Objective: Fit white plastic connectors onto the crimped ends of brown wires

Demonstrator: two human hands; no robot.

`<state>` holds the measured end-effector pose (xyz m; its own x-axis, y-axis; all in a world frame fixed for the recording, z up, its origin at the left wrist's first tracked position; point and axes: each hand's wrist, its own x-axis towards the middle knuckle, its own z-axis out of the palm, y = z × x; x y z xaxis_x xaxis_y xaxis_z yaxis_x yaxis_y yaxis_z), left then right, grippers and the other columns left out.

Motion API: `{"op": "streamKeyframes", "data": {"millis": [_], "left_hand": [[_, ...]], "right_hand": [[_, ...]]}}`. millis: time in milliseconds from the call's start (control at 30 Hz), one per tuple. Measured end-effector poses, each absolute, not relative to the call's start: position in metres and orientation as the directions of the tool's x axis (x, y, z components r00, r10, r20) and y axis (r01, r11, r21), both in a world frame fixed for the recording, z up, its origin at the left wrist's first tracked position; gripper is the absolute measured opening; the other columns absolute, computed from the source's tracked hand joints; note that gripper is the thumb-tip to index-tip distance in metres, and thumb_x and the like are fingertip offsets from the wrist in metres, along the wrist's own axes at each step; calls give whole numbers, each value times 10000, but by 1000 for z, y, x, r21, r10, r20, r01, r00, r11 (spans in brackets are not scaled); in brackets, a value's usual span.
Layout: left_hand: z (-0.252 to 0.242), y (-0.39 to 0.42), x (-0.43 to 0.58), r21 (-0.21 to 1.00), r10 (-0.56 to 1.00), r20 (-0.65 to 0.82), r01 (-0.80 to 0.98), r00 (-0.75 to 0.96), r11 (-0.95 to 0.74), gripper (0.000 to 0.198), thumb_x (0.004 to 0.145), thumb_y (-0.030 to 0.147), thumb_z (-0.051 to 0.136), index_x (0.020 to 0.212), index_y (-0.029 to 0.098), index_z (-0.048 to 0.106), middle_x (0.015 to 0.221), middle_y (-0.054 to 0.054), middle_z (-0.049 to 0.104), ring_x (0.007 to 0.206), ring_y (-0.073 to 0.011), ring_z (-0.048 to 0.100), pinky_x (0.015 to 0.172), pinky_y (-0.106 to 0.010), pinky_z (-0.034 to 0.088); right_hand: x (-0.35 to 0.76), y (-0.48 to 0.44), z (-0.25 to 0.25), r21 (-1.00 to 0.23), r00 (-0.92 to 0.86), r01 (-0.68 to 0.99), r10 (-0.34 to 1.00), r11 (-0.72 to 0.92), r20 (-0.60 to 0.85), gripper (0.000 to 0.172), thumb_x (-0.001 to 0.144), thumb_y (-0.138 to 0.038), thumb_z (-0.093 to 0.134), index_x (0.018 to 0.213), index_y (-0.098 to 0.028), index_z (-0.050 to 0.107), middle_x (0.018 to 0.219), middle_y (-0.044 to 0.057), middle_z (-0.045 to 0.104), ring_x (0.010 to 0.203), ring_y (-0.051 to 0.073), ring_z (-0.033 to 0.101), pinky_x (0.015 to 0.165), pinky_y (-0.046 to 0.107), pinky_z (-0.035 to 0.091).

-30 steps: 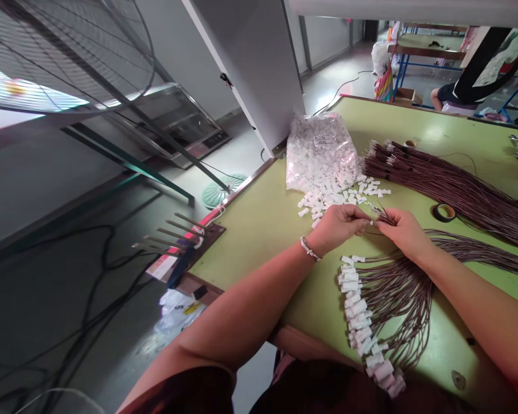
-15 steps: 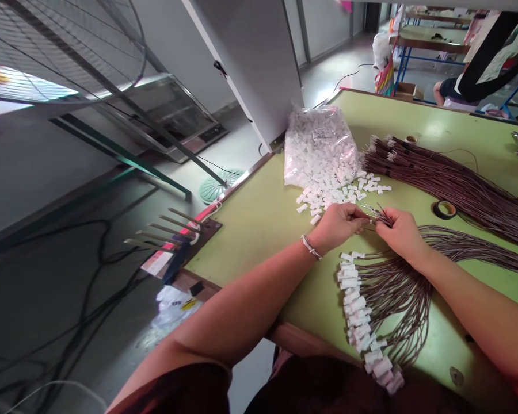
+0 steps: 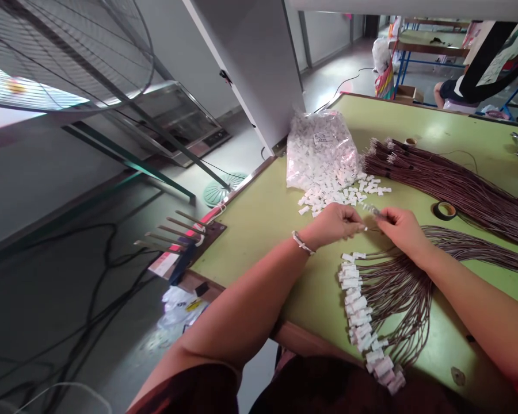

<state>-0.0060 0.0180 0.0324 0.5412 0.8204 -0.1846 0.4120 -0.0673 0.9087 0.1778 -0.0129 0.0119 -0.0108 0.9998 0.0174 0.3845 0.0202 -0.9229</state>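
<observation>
My left hand (image 3: 337, 223) is closed, a small white connector housing (image 3: 365, 229) showing at its fingertips. Facing it across a small gap, my right hand (image 3: 399, 229) pinches several dark brown wires whose bare metal terminals (image 3: 370, 209) stick out past the fingers. Under my right forearm fan out brown wires (image 3: 399, 287), their ends fitted with white connectors (image 3: 357, 310) stacked in a slanting row. Beyond my left hand, loose white housings (image 3: 323, 198) spill from a clear plastic bag (image 3: 322, 144).
A thick bundle of brown wires (image 3: 449, 178) lies at the back right, near a roll of black tape (image 3: 444, 210). Metal prongs (image 3: 176, 230) jut from the table's left edge. A caged fan (image 3: 69, 57) stands at upper left. Another person (image 3: 461, 86) sits far right.
My left hand has drawn slightly away from my right, and the white housing now shows at its fingertips. The terminals in my right hand have shifted a little. The view has tilted slightly.
</observation>
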Motion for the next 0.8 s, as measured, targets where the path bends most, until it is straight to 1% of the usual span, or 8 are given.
{"op": "streamKeyframes", "data": {"millis": [133,200,333,400,500,600,733,800], "left_hand": [[49,19,-28,859,381,-234,373,895,-350,87,649,178,724,734,178,746,696,-27,701,620,-114,619,603,-204,471],[57,22,-39,848,307,-226,341,925,-405,134,677,189,698,796,192,758,791,-36,723,703,-130,639,656,-211,473],[62,34,-51,636,787,-157,671,596,-381,194,773,215,554,800,167,741,714,-18,692,640,-123,590,610,-225,432],[56,38,-48,503,891,-113,798,440,-331,179,758,242,571,774,151,725,715,-28,680,672,-144,587,625,-242,422],[41,40,-37,363,925,-119,883,361,-298,239,746,348,617,841,148,706,828,-69,688,782,-200,601,649,-272,418],[32,38,-29,278,930,-136,914,342,-296,218,747,304,610,881,153,695,890,-87,687,836,-225,598,652,-284,405],[33,40,-30,274,903,-141,892,406,-358,142,718,180,548,662,155,676,696,-62,649,682,-179,566,609,-278,381],[38,40,-33,345,902,-90,863,422,-369,135,702,157,548,617,156,654,660,-51,635,651,-157,551,608,-268,389]], "right_hand": [[179,-9,13,-988,41,141,997,-70,-65,270,686,-428,669,765,-171,647,648,3,619,530,98,492,516,243,399],[178,-9,12,-992,23,84,995,-96,-94,296,656,-416,704,823,-176,657,625,-11,609,491,86,459,476,232,372],[176,-10,9,-988,-9,67,990,-138,-138,263,664,-398,686,796,-177,633,609,-16,601,473,79,428,453,225,316],[176,-11,8,-983,7,132,991,-131,-131,224,675,-381,664,750,-175,614,586,-28,568,466,72,385,451,226,271],[174,-12,8,-969,39,235,996,-83,-76,178,688,-351,617,690,-176,584,545,-55,465,481,72,321,467,238,220],[173,-13,9,-948,46,317,999,-28,-14,143,679,-317,573,647,-180,548,557,-53,419,529,86,330,504,248,233],[172,-13,12,-924,34,382,999,3,18,146,671,-317,561,629,-180,528,571,-46,411,565,100,352,546,256,265],[172,-13,12,-923,45,383,998,14,34,153,678,-325,559,635,-180,533,570,-45,406,568,103,354,549,257,268]]}}
